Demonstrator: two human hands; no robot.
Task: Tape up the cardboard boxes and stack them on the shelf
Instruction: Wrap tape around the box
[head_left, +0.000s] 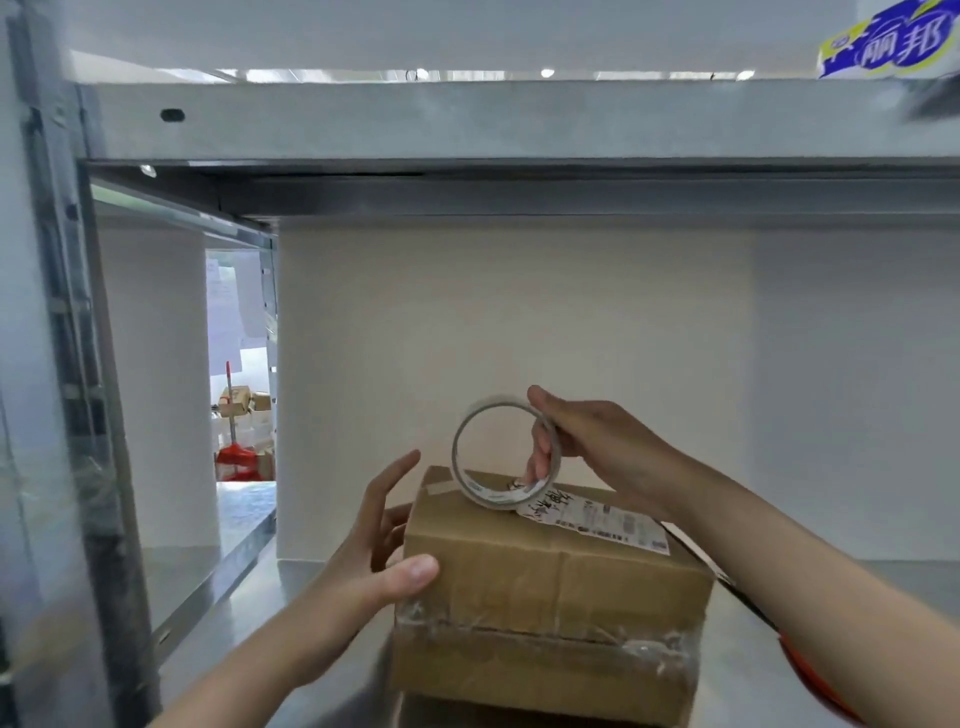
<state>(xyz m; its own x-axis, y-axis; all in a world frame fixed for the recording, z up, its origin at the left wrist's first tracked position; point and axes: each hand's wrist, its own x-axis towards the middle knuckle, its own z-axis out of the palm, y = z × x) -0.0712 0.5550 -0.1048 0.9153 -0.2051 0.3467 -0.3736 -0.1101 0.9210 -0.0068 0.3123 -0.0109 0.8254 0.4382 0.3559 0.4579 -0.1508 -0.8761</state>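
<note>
Sitting taped on the shelf (218, 613), the cardboard box (545, 587) is judged finished, touched by the spread-fingered left hand (374, 551), while the tape roll (493, 496) is gripped atop it by the right hand (597, 441).

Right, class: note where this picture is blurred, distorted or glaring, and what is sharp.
Head view: the shelf upright at left is blurred and slanted; the printed pack top right is smeared; bright spots glint above the shelf beam; the cardboard box, tape roll, left hand and right hand look fairly sharp.
</note>
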